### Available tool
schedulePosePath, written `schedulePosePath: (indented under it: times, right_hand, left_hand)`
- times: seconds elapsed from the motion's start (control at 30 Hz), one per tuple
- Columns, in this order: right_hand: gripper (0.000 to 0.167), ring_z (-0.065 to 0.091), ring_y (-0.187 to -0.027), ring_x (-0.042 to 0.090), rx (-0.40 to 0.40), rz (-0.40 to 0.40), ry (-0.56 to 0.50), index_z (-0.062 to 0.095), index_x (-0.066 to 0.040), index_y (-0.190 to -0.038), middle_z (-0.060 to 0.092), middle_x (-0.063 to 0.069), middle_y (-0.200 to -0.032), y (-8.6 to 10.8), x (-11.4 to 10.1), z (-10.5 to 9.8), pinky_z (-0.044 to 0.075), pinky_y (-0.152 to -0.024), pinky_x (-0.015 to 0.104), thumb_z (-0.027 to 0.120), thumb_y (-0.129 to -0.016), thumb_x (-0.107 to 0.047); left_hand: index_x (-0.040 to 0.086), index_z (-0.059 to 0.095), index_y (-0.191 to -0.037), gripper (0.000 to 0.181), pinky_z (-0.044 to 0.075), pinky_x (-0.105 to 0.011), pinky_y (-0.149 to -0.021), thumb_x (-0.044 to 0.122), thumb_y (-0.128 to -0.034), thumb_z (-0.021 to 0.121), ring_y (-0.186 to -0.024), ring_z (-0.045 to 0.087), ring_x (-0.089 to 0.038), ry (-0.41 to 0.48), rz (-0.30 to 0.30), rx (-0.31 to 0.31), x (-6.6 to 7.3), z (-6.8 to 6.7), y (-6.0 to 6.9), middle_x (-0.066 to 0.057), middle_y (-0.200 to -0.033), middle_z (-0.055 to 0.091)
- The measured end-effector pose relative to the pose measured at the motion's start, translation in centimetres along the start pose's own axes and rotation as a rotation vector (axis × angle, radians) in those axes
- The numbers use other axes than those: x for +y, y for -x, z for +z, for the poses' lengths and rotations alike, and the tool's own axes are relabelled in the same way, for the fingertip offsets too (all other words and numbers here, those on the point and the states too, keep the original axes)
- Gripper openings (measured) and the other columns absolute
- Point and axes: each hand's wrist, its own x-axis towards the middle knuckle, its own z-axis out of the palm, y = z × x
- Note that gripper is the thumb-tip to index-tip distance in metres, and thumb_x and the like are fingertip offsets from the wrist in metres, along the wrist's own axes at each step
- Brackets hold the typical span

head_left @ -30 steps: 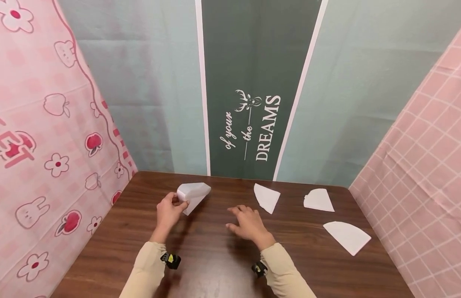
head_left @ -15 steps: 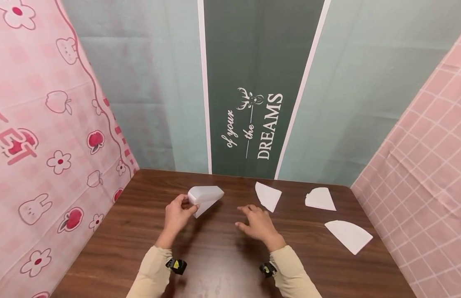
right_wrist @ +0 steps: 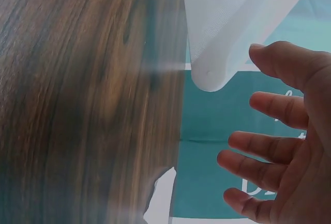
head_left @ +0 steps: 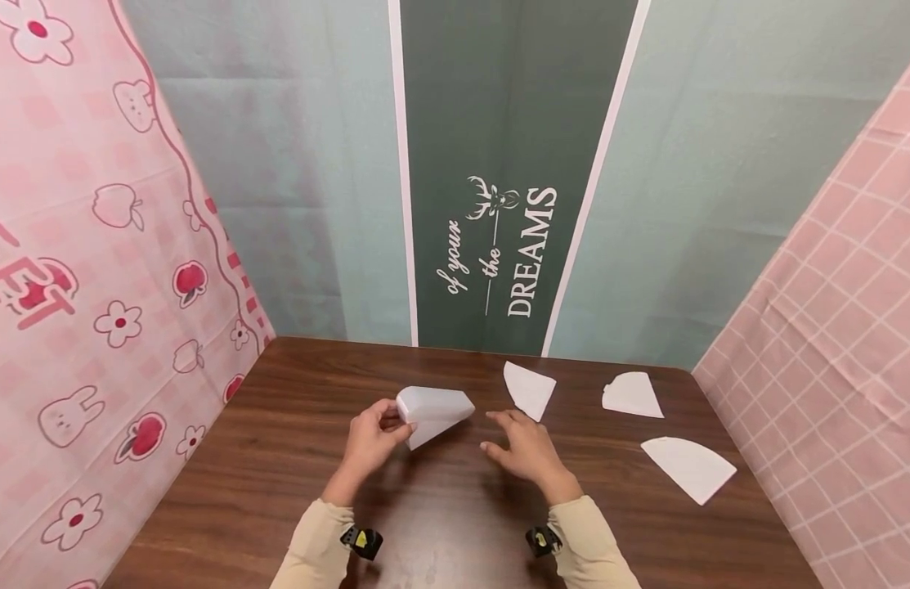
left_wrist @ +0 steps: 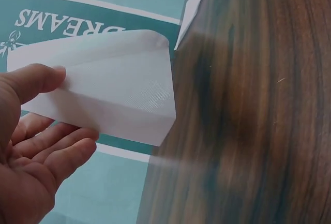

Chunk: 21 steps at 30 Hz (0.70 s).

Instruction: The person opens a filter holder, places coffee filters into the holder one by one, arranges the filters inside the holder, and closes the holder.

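Note:
My left hand [head_left: 372, 442] pinches the wide end of a white, folded, wedge-shaped paper-like piece [head_left: 438, 409], held tilted above the table. In the left wrist view, the thumb lies on top of the white piece [left_wrist: 119, 79], with the fingers beneath; its surface looks finely textured. The piece narrows to a rounded tip, seen in the right wrist view. Just right of that tip hovers my right hand [head_left: 528, 448], fingers spread and holding nothing. A flat white fan-shaped piece [head_left: 530, 390] lies just beyond the right hand.
Two more flat white fan-shaped pieces, one at the back right [head_left: 631, 396] and one nearer the right edge [head_left: 690, 469], lie on the brown wooden table [head_left: 440, 523]. Hanging cloths enclose the back and both sides.
My left hand has moved right and a little nearer me, carrying the white wedge-shaped piece. The right hand has also shifted right and slightly nearer. The flat pieces stay put.

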Motion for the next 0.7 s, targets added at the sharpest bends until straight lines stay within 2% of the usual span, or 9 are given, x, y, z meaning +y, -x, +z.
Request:
schedulePosePath:
  times: [0.2, 0.7]
  right_hand:
    - [0.05, 0.054, -0.107, 0.032, 0.0, 0.037, -0.021, 0.059, -0.006, -0.122, 0.057, 0.013, -0.117, 0.4, 0.7, 0.0, 0.042, -0.081, 0.055, 0.07, -0.081, -0.032]
    - [0.049, 0.053, -0.109, 0.034, 0.001, 0.099, -0.086, 0.058, -0.005, -0.122, 0.058, 0.013, -0.119, 1.4, 2.1, -0.2, 0.04, -0.085, 0.055, 0.072, -0.081, -0.027]
  left_hand:
    - [0.001, 0.064, -0.097, 0.027, 0.052, -0.027, -0.068, 0.007, -0.0748, 0.078, -0.082, 0.066, -0.022, 0.025, 0.051, -0.064, -0.3, 0.9, 0.3, -0.012, -0.092, 0.066]
    - [0.001, 0.064, -0.1, 0.028, 0.052, -0.027, -0.069, 0.009, -0.0768, 0.076, -0.084, 0.065, -0.023, 0.058, 0.112, -0.2, -0.9, 2.7, 0.6, -0.01, -0.095, 0.067]
